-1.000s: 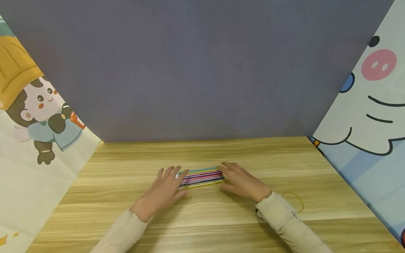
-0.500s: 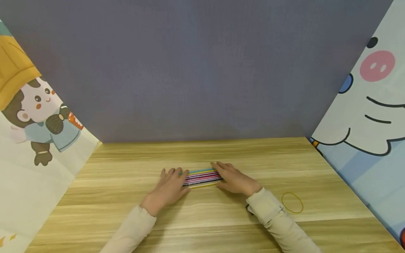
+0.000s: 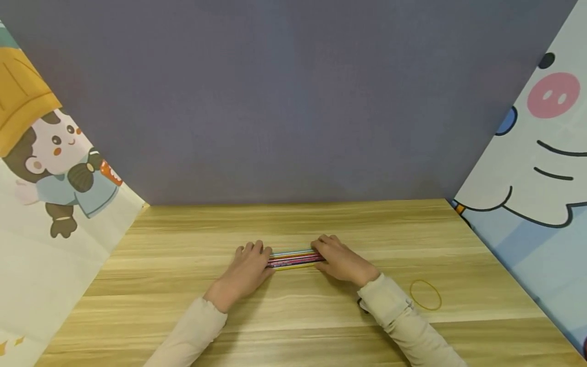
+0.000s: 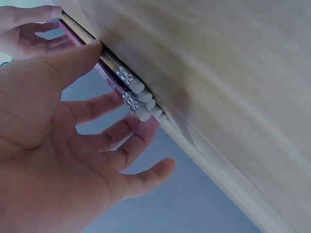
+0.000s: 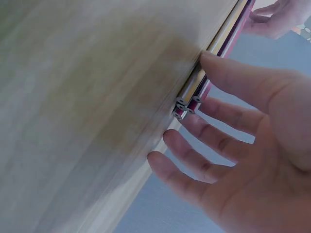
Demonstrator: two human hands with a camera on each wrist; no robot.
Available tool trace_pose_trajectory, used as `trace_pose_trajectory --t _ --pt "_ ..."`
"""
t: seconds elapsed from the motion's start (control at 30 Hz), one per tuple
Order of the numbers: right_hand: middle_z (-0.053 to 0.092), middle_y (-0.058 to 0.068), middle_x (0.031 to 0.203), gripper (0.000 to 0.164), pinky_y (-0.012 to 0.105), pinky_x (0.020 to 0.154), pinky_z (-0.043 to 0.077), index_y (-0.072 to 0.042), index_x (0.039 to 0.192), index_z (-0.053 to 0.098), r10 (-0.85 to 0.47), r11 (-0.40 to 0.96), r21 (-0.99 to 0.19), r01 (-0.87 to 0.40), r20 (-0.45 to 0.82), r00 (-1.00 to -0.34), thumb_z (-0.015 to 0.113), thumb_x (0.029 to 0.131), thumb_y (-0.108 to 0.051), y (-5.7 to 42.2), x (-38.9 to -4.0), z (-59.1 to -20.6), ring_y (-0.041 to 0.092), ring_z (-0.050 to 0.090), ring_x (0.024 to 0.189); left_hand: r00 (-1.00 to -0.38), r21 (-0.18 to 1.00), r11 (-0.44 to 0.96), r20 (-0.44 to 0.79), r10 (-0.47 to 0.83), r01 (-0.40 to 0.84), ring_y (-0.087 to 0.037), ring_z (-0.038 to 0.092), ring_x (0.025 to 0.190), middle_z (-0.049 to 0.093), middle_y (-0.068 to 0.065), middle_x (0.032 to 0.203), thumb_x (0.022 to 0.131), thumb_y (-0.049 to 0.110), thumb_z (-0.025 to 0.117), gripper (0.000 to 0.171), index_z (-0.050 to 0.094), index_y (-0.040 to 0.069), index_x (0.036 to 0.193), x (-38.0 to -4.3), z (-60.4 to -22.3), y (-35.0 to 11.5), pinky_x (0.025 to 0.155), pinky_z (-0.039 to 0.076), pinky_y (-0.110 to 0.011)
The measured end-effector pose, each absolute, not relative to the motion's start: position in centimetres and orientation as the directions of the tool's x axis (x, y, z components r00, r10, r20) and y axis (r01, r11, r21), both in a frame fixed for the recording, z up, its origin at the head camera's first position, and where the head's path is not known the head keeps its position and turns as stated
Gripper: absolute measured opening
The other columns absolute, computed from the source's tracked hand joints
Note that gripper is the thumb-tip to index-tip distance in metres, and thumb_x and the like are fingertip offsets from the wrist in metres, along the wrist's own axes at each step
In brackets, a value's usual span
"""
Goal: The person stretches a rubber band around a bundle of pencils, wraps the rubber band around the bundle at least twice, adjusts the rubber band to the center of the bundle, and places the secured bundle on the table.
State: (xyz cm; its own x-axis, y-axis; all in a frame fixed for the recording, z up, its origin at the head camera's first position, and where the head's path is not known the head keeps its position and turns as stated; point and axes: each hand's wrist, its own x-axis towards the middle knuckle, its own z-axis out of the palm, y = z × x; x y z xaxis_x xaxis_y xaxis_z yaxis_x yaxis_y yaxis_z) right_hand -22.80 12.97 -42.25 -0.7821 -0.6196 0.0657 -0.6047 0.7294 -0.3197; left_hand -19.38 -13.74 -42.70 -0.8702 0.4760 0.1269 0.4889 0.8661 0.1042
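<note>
A bundle of pencils (image 3: 294, 259) in several colours lies sideways on the wooden table, between both hands. My left hand (image 3: 243, 272) pinches its left end with the thumb on the near side and fingers on the far side. White erasers (image 4: 137, 86) in metal ferrules stick out there in the left wrist view. At the other end, my right hand (image 3: 344, 262) holds the pencils between thumb and fingers. Flat, unsharpened pencil ends (image 5: 181, 109) show past that thumb in the right wrist view. Some pencils are stacked on others.
A yellow rubber band (image 3: 441, 299) lies on the table (image 3: 293, 331) right of the right sleeve. Behind the table rises a grey panel (image 3: 293, 102). Cartoon-printed panels stand at the left (image 3: 27, 255) and right (image 3: 504, 244).
Both hands have moved in along the pencils, and the row of pencils has been squeezed from a flat spread into a narrower, stacked bundle. The rubber band lies where it was.
</note>
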Motion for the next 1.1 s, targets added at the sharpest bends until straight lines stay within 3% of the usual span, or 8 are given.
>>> trace_pose_trajectory --t 0.17,0.37,0.8,1.1 --pt "0.059 0.008 0.109 0.03 0.042 0.082 0.05 -0.004 0.114 0.063 -0.641 0.71 -0.301 -0.637 0.099 -0.761 0.076 0.089 -0.013 13.2 -22.9 -42.3 0.023 0.051 0.096 -0.859 0.152 0.847 0.145 0.491 0.509 -0.025 0.049 0.087 0.053 -0.006 0.094 0.093 0.028 0.072 0.032 0.063 0.004 0.112 -19.5 -42.6 -13.7 0.082 0.047 -0.047" --pt "0.055 0.003 0.097 0.023 0.038 0.077 0.045 -0.009 0.104 0.061 -0.646 0.707 -0.334 -0.623 0.053 -0.762 0.076 0.089 -0.017 13.5 -22.9 -42.1 0.018 0.047 0.089 -0.84 0.245 0.803 0.149 0.522 0.543 -0.019 0.041 0.079 0.049 -0.001 0.087 0.09 0.024 0.076 0.025 0.061 0.008 0.102 -19.5 -42.4 -14.0 0.068 0.036 -0.035" --pt "0.046 -0.002 0.085 0.025 0.034 0.073 0.037 -0.011 0.093 0.052 -0.654 0.71 -0.36 -0.605 -0.02 -0.756 0.076 0.089 -0.018 13.5 -22.5 -41.6 0.016 0.038 0.082 -0.805 0.299 0.75 0.144 0.575 0.59 -0.014 0.044 0.078 0.054 0.0 0.089 0.089 0.019 0.076 0.021 0.06 0.009 0.099 -19.6 -42.5 -14.1 0.066 0.041 -0.029" --pt "0.046 -0.002 0.081 0.018 0.032 0.071 0.036 -0.01 0.091 0.056 -0.661 0.714 -0.357 -0.603 -0.059 -0.748 0.073 0.091 -0.013 13.3 -22.2 -41.3 0.016 0.038 0.079 -0.786 0.313 0.727 0.135 0.603 0.611 -0.015 0.049 0.078 0.057 -0.001 0.085 0.088 0.013 0.077 0.018 0.063 0.006 0.097 -19.5 -42.4 -13.9 0.065 0.043 -0.028"
